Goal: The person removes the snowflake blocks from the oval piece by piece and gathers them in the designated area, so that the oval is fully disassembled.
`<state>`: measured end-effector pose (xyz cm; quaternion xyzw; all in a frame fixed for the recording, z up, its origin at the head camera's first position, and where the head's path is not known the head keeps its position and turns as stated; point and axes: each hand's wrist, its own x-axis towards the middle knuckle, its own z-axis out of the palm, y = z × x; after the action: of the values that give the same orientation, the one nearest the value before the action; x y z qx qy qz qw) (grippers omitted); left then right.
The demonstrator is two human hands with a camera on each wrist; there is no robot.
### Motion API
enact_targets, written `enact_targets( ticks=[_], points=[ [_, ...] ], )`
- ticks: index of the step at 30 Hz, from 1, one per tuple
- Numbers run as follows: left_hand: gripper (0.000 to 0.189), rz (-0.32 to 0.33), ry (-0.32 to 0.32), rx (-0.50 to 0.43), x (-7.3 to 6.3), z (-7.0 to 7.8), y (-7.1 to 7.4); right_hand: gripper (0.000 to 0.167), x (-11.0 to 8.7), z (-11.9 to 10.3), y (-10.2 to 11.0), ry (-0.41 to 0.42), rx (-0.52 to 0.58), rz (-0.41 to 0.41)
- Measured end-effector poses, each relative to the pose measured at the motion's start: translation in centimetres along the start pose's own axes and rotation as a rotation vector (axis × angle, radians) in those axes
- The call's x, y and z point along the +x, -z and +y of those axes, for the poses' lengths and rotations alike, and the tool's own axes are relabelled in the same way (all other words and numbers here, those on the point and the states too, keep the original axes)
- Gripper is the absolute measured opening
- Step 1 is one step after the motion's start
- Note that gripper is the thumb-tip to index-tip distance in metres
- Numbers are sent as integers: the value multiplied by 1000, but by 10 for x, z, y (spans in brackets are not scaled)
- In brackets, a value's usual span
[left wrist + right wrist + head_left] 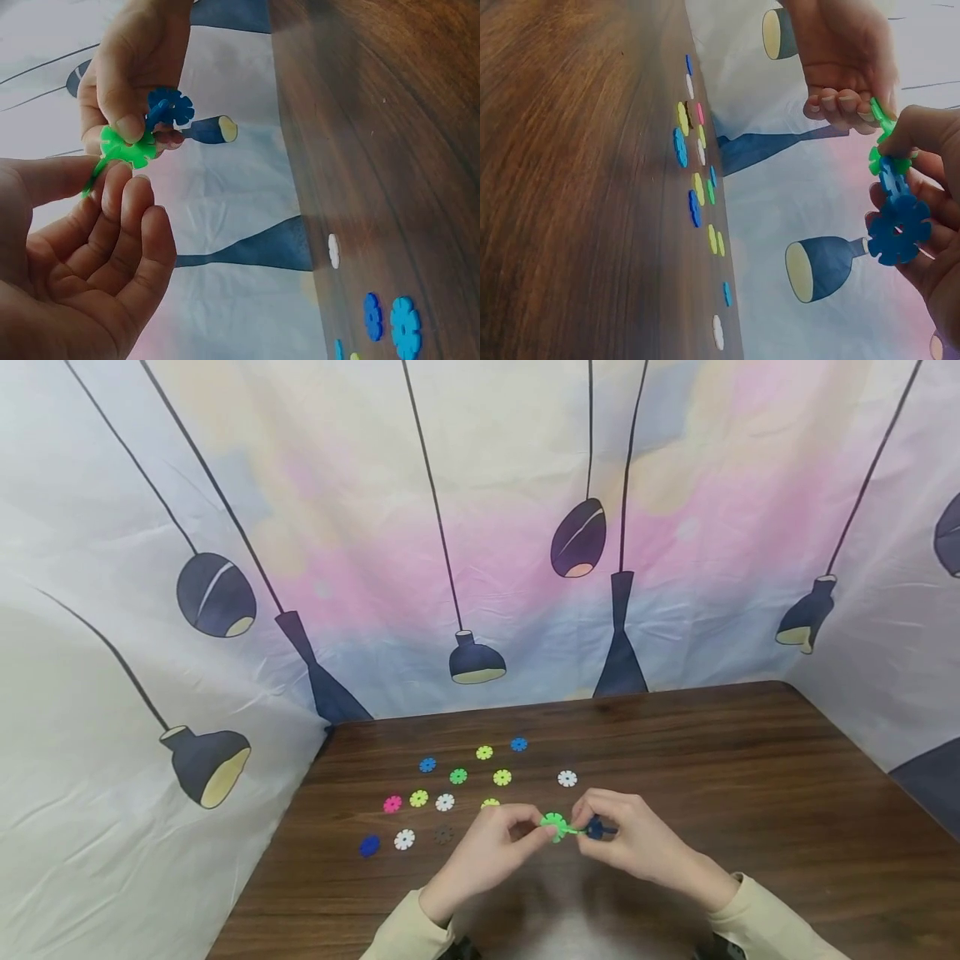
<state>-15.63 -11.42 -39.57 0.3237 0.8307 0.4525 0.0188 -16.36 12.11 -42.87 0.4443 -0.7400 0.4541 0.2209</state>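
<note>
A short chain of interlocking snowflake discs, two green and two blue, stretches between my hands just over the table. My left hand pinches the outer green disc between thumb and fingers; it appears edge-on in the left wrist view. The second green disc slots into it crosswise and is pinched by my right hand, the thumb lying on its face. Beyond it hang the blue discs, joined at an angle beside my right fingers. In the head view, those fingers partly cover the blue pieces.
Loose discs lie spread on the dark wooden table, ahead and left of my hands. Among them are a pink disc, a brown disc, a dark blue disc and a white disc. A printed cloth hangs behind the table.
</note>
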Motion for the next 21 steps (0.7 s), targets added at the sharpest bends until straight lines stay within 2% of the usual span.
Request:
enact_targets(
  ticks=[8, 10, 12, 15, 18, 21],
  points=[
    [27, 7, -24, 4, -1, 4, 4, 40, 0, -5, -1, -2, 11, 29],
    [25, 32, -23, 15, -2, 4, 8, 39, 1, -6, 1, -12, 1, 29],
    [22, 93, -3, 10, -3, 4, 18, 40, -1, -6, 7, -33, 3, 43],
    [18, 257, 42, 14, -9, 3, 42, 40, -5, -4, 21, -89, -20, 92],
    [19, 395, 76, 18, -15, 4, 66, 37, -7, -3, 35, -191, -42, 136],
    [22, 433, 84, 35, -17, 5, 80, 28, -2, -2, 43, -268, -58, 153]
  ],
)
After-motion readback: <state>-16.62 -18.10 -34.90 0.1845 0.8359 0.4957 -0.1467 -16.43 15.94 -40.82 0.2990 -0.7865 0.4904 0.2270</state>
